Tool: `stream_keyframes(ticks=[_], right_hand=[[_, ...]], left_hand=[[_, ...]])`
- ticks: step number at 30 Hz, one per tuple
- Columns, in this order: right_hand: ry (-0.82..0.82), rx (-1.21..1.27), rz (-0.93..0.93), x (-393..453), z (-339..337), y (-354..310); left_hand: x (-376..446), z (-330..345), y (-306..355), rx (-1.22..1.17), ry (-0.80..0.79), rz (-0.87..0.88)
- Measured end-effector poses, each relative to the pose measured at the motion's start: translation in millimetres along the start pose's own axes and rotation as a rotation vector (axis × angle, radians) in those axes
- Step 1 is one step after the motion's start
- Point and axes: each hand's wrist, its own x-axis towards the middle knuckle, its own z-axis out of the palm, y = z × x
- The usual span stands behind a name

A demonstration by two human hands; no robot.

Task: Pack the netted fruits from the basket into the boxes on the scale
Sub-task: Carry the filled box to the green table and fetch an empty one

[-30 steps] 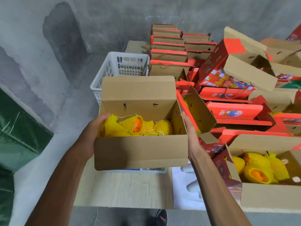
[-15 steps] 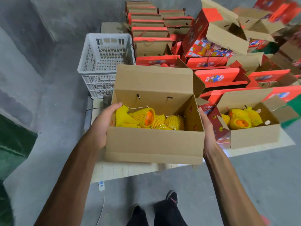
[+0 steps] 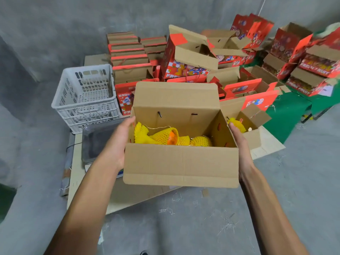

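A big pile of red boxes (image 3: 185,69) stands at the back, some open and some folded flat. In front of it, off the ground, is an open brown box (image 3: 181,162). The left hand (image 3: 117,144) holds its left side, fingers curled over the edge. The right hand (image 3: 241,150) holds its right side. To the left sits a white basket (image 3: 86,96), and near it a dark scale (image 3: 97,142) lies on the low bench (image 3: 266,144). Inside the brown box lie the netted fruits (image 3: 165,138), yellow and orange. One more fruit (image 3: 237,125) peeks out of a second box behind the right hand
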Motion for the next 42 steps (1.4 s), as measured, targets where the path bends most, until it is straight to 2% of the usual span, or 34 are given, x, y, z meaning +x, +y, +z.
stream_keyframes(ticks=[5,10,17,25,35,39,42], right_hand=[[-0.007,0.033,-0.008,3.9,-93.2,-40.3],[0.081,-0.025,-0.088,14.0,-178.2,-84.0],[0.082,-0.004,-0.093,46.5,-271.6,-117.4],[0.208,0.02,-0.087,103.1,-356.8,-159.9],[0.206,0.024,-0.043,178.7,-454.6,-211.1],[0.179,0.035,-0.013,210.3,-493.2,-223.7],[0.166,0.011,-0.012,242.3,-518.1,-231.9]], left_hand=[[-8.7,96.3,-22.9,0.013,-0.015,0.007],[0.3,185.5,-54.6,-0.014,-0.031,0.006],[36.6,281.6,-76.1,-0.03,-0.087,-0.022],[97.3,389.5,-86.0,-0.016,-0.14,-0.091],[162.2,516.0,-97.3,-0.024,-0.171,-0.173],[183.6,555.8,-103.3,-0.04,-0.143,-0.181],[197.1,583.6,-110.8,-0.02,-0.057,-0.198]])
